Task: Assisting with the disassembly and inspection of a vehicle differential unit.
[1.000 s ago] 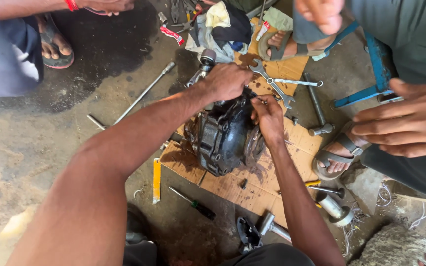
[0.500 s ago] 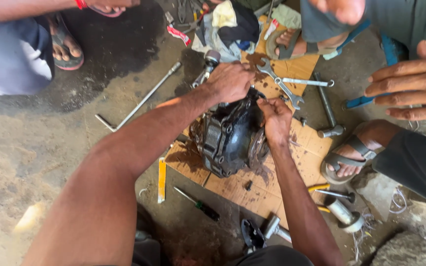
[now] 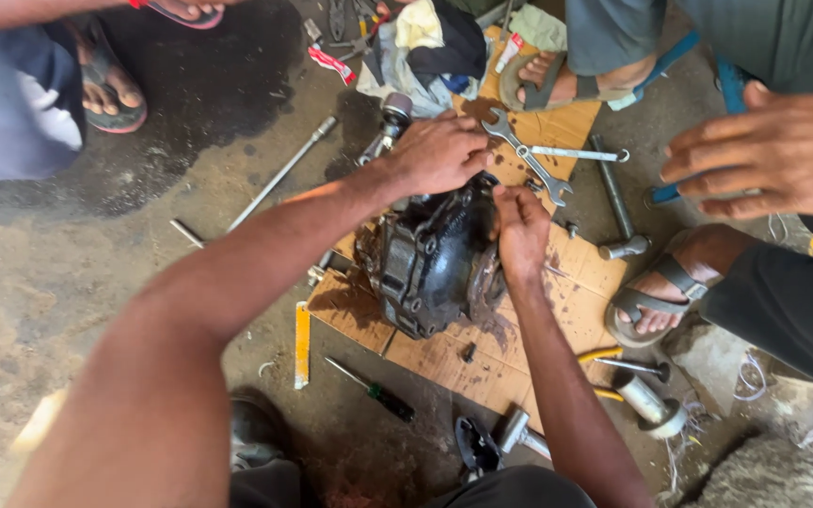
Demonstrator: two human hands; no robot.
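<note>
Now we keep our left hand [image 3: 439,150] clamped over the top of the greasy black gearbox housing [image 3: 430,259] on the cardboard sheet [image 3: 557,310], while our right hand [image 3: 521,230] has slid to its 3 o'clock flank, fingers pressed together there, steadying it.

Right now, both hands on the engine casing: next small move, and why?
Probably keep the left hand pressed on the top of the dark engine casing while the right hand works its fingertips at the upper edge. The casing stands on oily cardboard with nothing bracing it, so it could tip. What the fingertips grip is hidden.
</note>
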